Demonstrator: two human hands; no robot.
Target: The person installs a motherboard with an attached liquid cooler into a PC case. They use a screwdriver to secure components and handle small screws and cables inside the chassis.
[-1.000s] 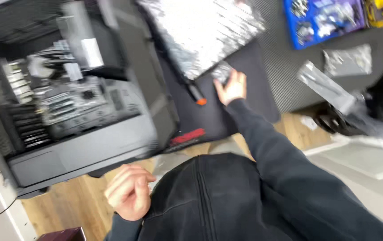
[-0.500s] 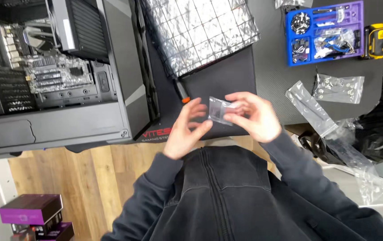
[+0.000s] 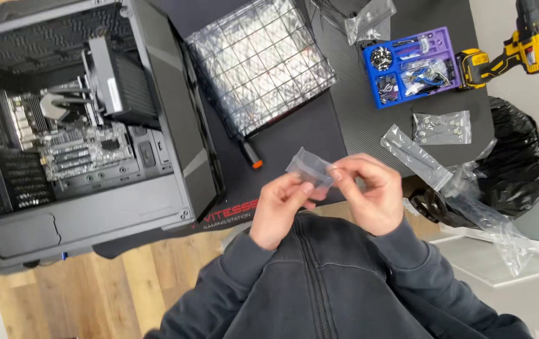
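I see my left hand (image 3: 280, 207) and right hand (image 3: 370, 191) both pinching a small clear plastic bag (image 3: 309, 168) between fingertips, above the dark tabletop (image 3: 294, 135). An orange-tipped screwdriver (image 3: 251, 154) lies at ten o'clock, the open computer case (image 3: 81, 125) at nine.

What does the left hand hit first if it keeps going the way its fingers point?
The left hand points up and right, already pinching the small clear bag. Past it, probably the silver antistatic bag, though depth is unclear.
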